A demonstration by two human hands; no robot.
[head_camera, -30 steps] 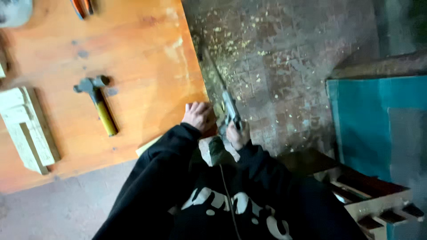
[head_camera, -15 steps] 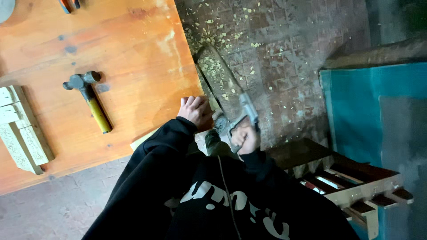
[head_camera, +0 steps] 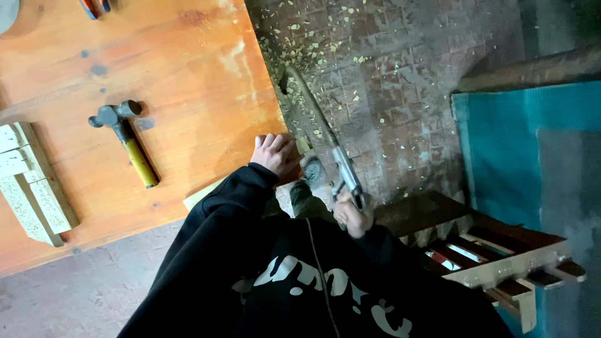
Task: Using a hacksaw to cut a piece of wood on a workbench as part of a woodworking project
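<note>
My left hand [head_camera: 274,153] rests flat on the near right edge of the orange wooden table [head_camera: 188,75], fingers together, pressing down beside a pale strip of wood [head_camera: 201,195] that sticks out from under my black sleeve. My right hand [head_camera: 350,216] is closed around the handle of a hand saw [head_camera: 320,122]. The saw's long blade runs away from me along the table's right edge, above the brick floor. What the blade touches is hidden behind my left hand.
A hammer with a yellow handle [head_camera: 125,143] lies on the table's middle. Pale wooden blocks [head_camera: 31,181] sit at its left edge. Wood chips litter the brick floor [head_camera: 388,75]. A wooden rack [head_camera: 501,260] and a teal panel [head_camera: 526,150] stand to the right.
My right hand has drawn the saw back toward my body and to the right. My left hand has stayed on the table edge. The view has shifted slightly.
</note>
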